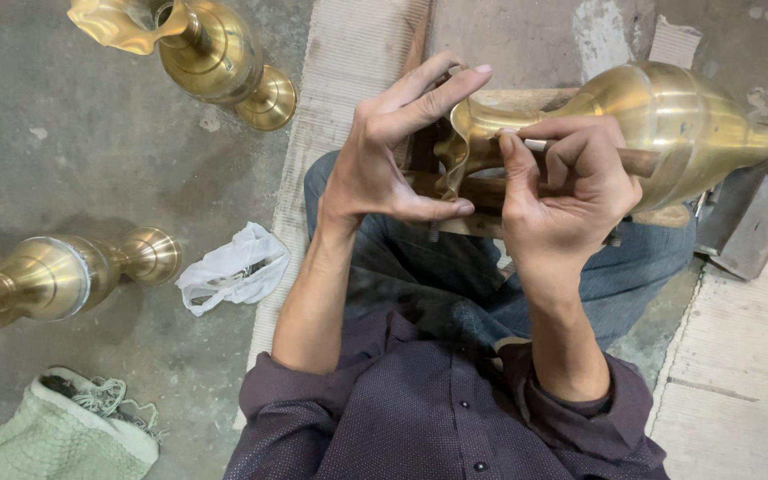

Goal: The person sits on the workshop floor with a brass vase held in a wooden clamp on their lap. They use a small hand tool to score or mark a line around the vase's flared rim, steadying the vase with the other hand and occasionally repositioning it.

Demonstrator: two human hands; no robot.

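Observation:
A large brass vase (668, 116) lies on its side across my lap, its wavy flared mouth (460, 147) turned toward my hands. My left hand (388, 151) steadies that wavy rim, thumb under it and fingers spread above. My right hand (562, 191) grips a thin tool with a wooden handle (637, 162), its tip pressed against the vase's neck just behind the rim. The tool's tip is hidden by my fingers.
Two more brass vases stand on the concrete floor: one at the top left (206, 49), one at the left edge (46, 276). A crumpled white bag (233, 271) and a green cloth (55, 436) lie nearby. A wooden board (348, 71) runs under my legs.

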